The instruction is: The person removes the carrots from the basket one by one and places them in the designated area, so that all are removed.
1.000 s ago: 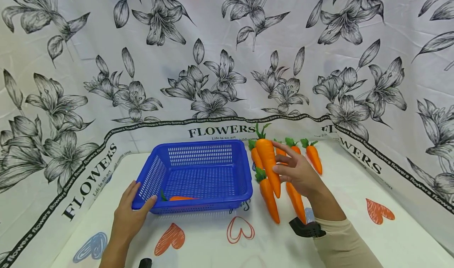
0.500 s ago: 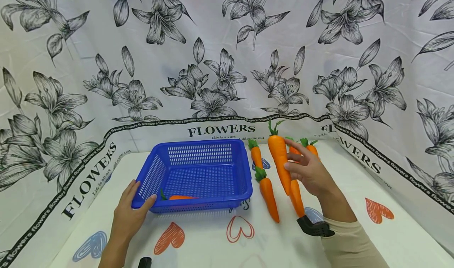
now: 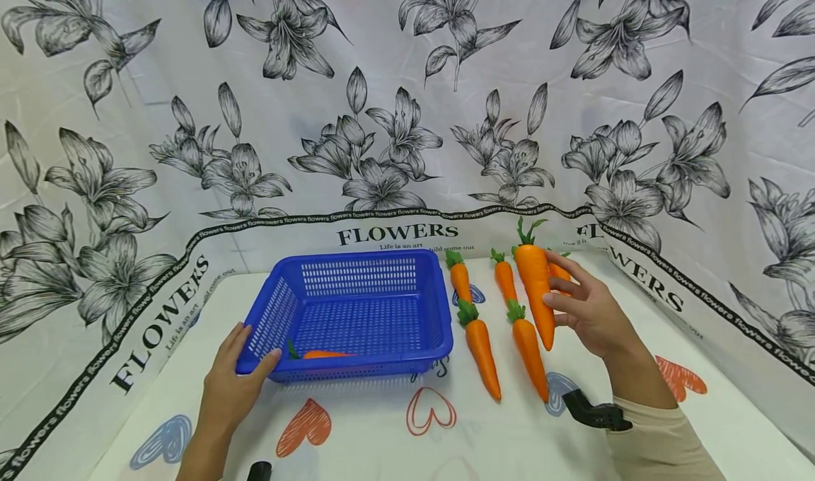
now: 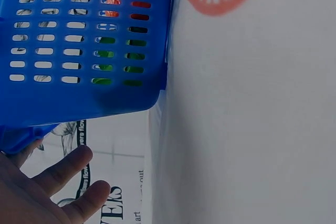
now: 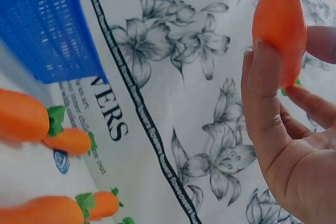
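Note:
In the head view, my right hand (image 3: 592, 311) holds an orange carrot (image 3: 535, 290) with a green top between thumb and fingers, above the right part of the table. Its pointed tip hangs down and toward me. The right wrist view shows the same carrot (image 5: 281, 30) pinched by my fingers. My left hand (image 3: 232, 382) holds the near left corner of a blue perforated plastic basket (image 3: 359, 359), thumb at the front rim and fingers at the left side. One carrot (image 3: 325, 354) lies inside, partly hidden by the basket's front wall.
Right of the basket lie more carrots: one near the front (image 3: 484, 357), a second carrot (image 3: 530, 354) beside it, and two carrots behind, the left one (image 3: 460, 279) and the right one (image 3: 504, 279). Another carrot (image 3: 560, 272) is partly hidden behind my right hand. A flower-printed cloth (image 3: 407, 148) hangs behind.
My right hand has carried the carrot to the right, away from the basket, uncovering carrots on the table. My left hand and the basket stay in place.

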### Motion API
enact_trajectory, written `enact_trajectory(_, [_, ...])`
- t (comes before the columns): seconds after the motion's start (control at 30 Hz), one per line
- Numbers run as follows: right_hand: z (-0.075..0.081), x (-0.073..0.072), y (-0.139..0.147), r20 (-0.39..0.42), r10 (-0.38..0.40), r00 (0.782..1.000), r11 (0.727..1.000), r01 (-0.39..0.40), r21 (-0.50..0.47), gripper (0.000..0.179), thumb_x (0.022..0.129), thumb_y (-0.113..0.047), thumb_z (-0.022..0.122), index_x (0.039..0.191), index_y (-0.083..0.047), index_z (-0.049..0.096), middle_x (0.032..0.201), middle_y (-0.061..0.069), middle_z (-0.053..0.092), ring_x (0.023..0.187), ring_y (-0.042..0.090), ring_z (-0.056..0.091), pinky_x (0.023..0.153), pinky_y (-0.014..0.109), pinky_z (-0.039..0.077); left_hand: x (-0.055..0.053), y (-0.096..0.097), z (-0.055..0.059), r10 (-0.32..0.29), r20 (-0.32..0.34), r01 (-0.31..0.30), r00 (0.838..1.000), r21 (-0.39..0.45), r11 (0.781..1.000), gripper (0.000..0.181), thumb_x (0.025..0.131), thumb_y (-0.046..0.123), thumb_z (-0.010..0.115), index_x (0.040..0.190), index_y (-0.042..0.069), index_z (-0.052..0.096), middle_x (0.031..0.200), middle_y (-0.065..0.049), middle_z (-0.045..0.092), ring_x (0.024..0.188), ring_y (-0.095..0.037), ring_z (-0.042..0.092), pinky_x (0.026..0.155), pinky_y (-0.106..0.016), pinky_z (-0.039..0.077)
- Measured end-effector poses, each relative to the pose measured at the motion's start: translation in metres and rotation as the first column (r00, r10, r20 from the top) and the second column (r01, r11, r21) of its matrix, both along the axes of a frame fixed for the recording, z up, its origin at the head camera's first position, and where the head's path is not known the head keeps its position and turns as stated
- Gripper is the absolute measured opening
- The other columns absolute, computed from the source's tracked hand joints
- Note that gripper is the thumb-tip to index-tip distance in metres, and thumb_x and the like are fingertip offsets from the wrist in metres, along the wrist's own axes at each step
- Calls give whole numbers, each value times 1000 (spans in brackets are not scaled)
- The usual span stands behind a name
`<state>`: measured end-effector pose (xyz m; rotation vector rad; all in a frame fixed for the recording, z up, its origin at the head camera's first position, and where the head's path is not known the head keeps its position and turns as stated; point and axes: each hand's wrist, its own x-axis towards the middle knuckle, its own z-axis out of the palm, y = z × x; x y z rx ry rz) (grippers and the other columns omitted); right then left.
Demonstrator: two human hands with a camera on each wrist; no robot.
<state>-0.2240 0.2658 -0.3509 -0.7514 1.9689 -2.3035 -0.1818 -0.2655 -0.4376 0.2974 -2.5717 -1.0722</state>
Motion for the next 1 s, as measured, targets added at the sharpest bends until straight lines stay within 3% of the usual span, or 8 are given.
enact_trajectory(0.47, [-5, -4, 30, 4, -100, 995, 995, 100, -5, 62, 95, 7, 53, 151, -11, 31, 105, 10, 61, 87, 22, 64, 67, 40, 59, 1, 1, 3, -2, -7, 2, 1000, -2, 1000, 84, 89, 48, 64, 153, 10, 26, 160, -7, 13, 141, -42, 15, 105, -65, 22])
enact_trajectory(0.87, [-21, -16, 59, 34, -78, 996, 995, 80, -63, 66, 95, 13, 49, 152, -12, 28, 104, 10, 64, 86, 22, 66, 63, 42, 59, 1, 1, 2, 10, 14, -10, 1000, -7, 1000, 83, 90, 47, 64, 154, 10, 25, 160, -7, 11, 142, -41, 14, 104, -65, 22])
enact_trajectory(1.0, [-26, -19, 63, 34, -75, 997, 996, 76, -42, 67, 95, 12, 49, 152, -16, 28, 105, 10, 65, 86, 22, 66, 62, 44, 58, 1, 1, 1, 10, 19, -10, 1000, -6, 1000, 84, 90, 48, 64, 154, 10, 24, 160, -7, 11, 142, -41, 13, 105, -65, 22])
